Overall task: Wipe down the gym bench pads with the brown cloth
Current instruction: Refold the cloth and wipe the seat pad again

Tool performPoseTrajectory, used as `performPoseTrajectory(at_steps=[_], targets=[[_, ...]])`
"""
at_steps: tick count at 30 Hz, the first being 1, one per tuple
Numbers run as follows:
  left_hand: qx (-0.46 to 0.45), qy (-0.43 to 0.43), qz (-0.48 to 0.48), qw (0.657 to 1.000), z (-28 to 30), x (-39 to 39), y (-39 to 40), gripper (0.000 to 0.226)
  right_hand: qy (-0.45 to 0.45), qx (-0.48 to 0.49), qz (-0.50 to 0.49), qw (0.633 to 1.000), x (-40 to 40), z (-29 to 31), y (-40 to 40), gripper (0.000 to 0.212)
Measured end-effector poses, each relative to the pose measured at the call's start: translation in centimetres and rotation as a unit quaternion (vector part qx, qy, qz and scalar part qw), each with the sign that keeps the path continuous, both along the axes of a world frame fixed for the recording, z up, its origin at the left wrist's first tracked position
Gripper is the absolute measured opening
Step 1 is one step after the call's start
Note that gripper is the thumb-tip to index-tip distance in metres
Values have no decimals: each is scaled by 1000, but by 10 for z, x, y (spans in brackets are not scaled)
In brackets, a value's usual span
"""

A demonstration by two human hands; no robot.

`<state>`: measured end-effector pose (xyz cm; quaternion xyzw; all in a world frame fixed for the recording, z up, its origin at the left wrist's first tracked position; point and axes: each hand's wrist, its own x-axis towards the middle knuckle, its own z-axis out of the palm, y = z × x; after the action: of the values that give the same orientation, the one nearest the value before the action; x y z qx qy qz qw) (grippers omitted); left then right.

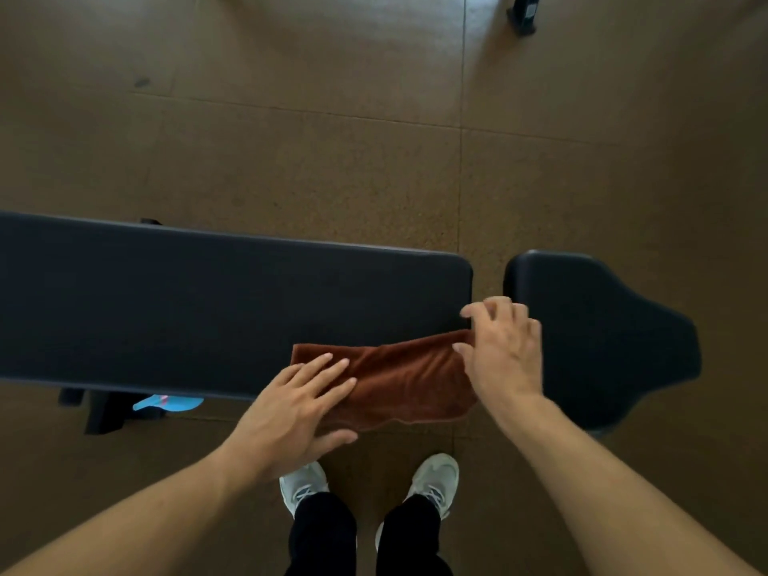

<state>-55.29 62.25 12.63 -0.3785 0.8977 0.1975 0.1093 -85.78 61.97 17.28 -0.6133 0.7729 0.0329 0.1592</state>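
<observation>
The cloth (399, 378) lies on the near right corner of the long pad (208, 301), its near edge hanging over the pad's side. The left hand (291, 413) rests flat on its left part, fingers straight. The right hand (503, 351) sits at its right end with fingers curled; whether they pinch the cloth is hidden. The seat pad (598, 334) lies apart, right. A blue thing (168, 403) under the bench is half hidden. The pad's left end is cut off.
</observation>
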Motion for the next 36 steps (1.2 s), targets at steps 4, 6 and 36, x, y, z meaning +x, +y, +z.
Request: performPoseTrajectory(at_steps=[4, 6, 36], targets=[[-14, 20, 93, 995, -6, -34, 11, 64, -88, -105, 72, 988, 27, -37, 37, 25], [29, 7, 122, 992, -14, -48, 12, 69, -96, -49, 60, 992, 36, -56, 61, 42], [-21, 54, -7, 998, -1, -6, 65, 19, -162, -16, 164, 973, -17, -53, 140, 37]])
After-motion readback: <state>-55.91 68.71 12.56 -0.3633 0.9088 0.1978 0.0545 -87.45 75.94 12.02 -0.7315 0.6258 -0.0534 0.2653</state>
